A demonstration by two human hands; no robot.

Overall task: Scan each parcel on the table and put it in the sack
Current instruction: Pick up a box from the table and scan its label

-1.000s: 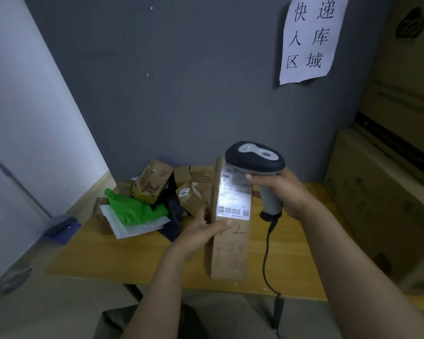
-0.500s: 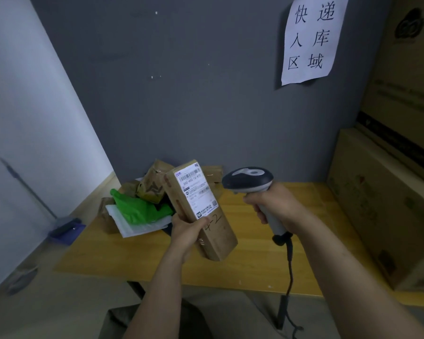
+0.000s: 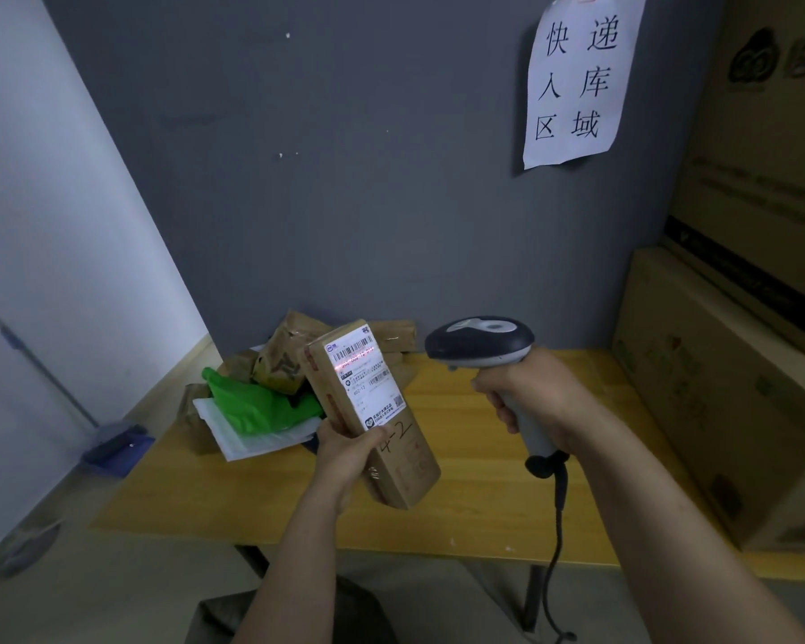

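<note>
My left hand [image 3: 347, 453] grips a long brown cardboard parcel [image 3: 403, 462] above the wooden table [image 3: 233, 495], its white shipping label facing me. A red scan line glows across the barcode at the label's top. My right hand [image 3: 526, 392] holds a dark handheld scanner [image 3: 479, 342] by its grey handle, its head pointing left at the label from a short distance. A pile of other parcels [image 3: 280, 364] lies at the table's back left, with a green bag [image 3: 256, 404] and a white bag [image 3: 252, 439] in front. The sack is not in view.
Large cardboard boxes [image 3: 726, 411] are stacked along the right side of the table. The scanner's black cable [image 3: 559, 518] hangs over the table's front edge. A broom and dustpan [image 3: 112, 441] stand by the white wall on the left. A paper sign [image 3: 577, 76] hangs on the grey wall.
The parcel tilted from upright to leaning left and moved left. The scanner dropped from right over the label to the parcel's right side, and a red scan line now lies on the barcode.
</note>
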